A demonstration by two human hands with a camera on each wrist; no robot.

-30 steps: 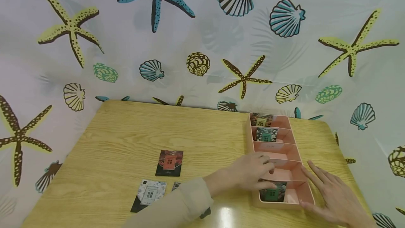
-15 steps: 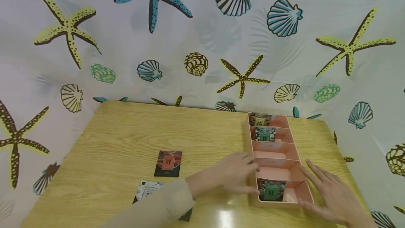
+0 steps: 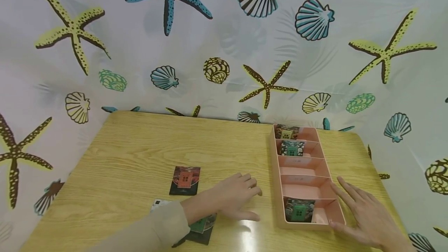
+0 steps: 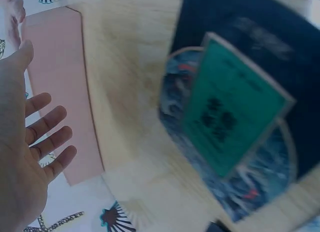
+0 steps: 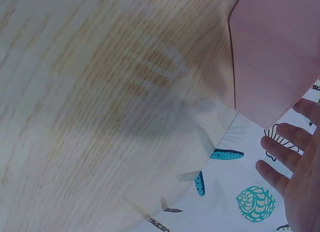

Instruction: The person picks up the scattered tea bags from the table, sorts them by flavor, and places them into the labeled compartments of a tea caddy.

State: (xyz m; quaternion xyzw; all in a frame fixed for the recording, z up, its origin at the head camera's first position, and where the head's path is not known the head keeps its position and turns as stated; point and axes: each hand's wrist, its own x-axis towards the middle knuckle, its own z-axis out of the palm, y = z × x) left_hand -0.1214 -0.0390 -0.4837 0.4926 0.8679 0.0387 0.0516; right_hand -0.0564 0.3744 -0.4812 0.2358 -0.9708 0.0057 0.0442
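Note:
My left hand (image 3: 232,195) hovers over the table left of the pink divided box (image 3: 304,189), holding nothing, fingers loosely bent. My right hand (image 3: 364,215) rests along the box's right wall with fingers spread; in the right wrist view its fingers lie beside the pink wall (image 5: 272,57). A green-labelled tea sachet (image 3: 299,210) leans in the nearest compartment. Left of the box lie a red-labelled sachet (image 3: 184,180), a white sachet (image 3: 160,203) partly hidden by my sleeve, and another green-labelled sachet (image 3: 201,230) below my left wrist, large in the left wrist view.
Two farther compartments hold a yellow-labelled sachet (image 3: 287,132) and a teal-labelled sachet (image 3: 292,148). The box stands toward the right side of the wooden table (image 3: 150,143). A cloth (image 3: 196,53) printed with starfish and shells hangs around the table.
My left hand has drawn back leftward from the nearest compartment, leaving the green-labelled sachet inside. The green-labelled sachet on the table shows more from behind my sleeve. My right hand stays at the box.

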